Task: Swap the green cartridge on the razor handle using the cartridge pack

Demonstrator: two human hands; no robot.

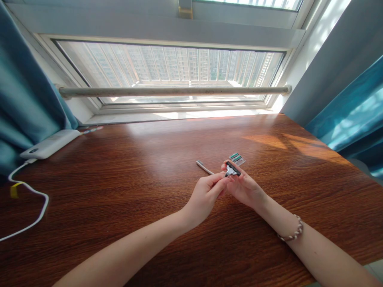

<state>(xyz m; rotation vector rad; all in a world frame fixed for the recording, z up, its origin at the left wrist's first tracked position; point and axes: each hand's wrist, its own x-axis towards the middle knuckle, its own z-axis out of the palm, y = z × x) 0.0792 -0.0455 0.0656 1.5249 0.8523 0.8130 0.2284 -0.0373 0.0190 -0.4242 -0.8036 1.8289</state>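
Left hand (205, 194) pinches the razor (231, 170) by its handle; head sits just beyond those fingertips, far right. Right hand (245, 189) cups around the head; cannot tell whether it presses. Cartridge pack (237, 159) lies just beyond, on brown tabletop (134, 171).

One razor (231, 170), one cartridge pack (237, 159)

Consists of a brown wood-grain tabletop (125, 187), sunlit at far right. Carries, right of centre, 1 clear tray (241, 162) of green-striped cartridges (236, 157) and, left of that, 1 pale brush (205, 168), hidden at the near end. Supports, at far left, 1 white box-shaped device (52, 144) with a short strap (92, 130), plus 1 curving white cable (46, 200) with 1 yellow tag (14, 191).
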